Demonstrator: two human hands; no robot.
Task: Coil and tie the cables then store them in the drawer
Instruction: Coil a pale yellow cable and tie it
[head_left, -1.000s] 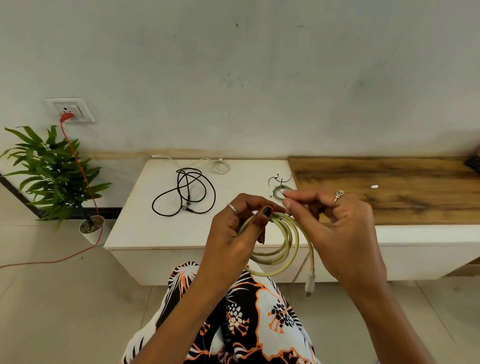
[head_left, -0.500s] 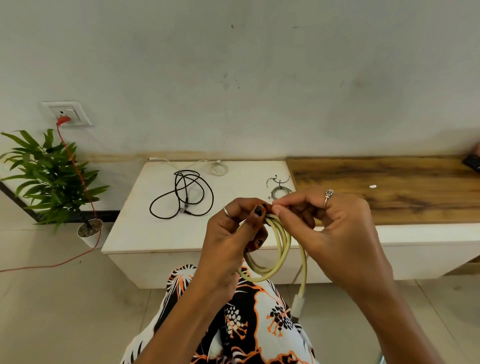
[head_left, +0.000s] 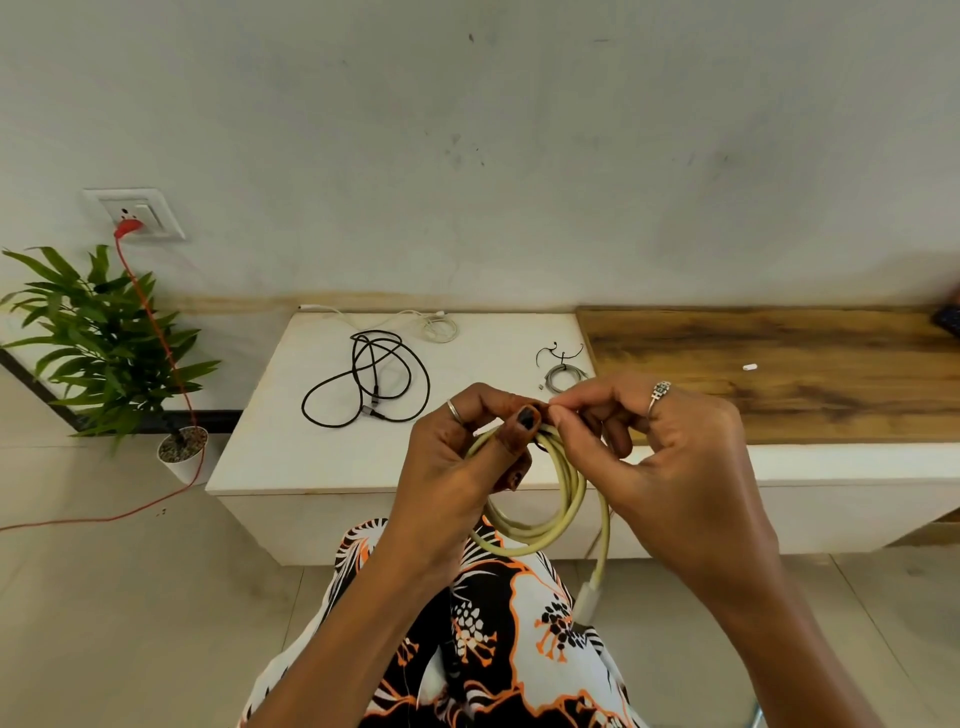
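You are at the tying step: left hand (head_left: 457, 467) fingers clamp the coiled pale-yellow rubbery cable (head_left: 558, 499); right hand (head_left: 670, 467) fingers pinch something at its top. Next, cinch it tight.

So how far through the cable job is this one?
Done: one small grey cable lies coiled and tied on the white cabinet. In hand: the left hand grips the coiled cream cable while the right hand pinches something at the top of the coil, apparently a tie. Left: the black cable and white cable lie loose; nothing stored yet.
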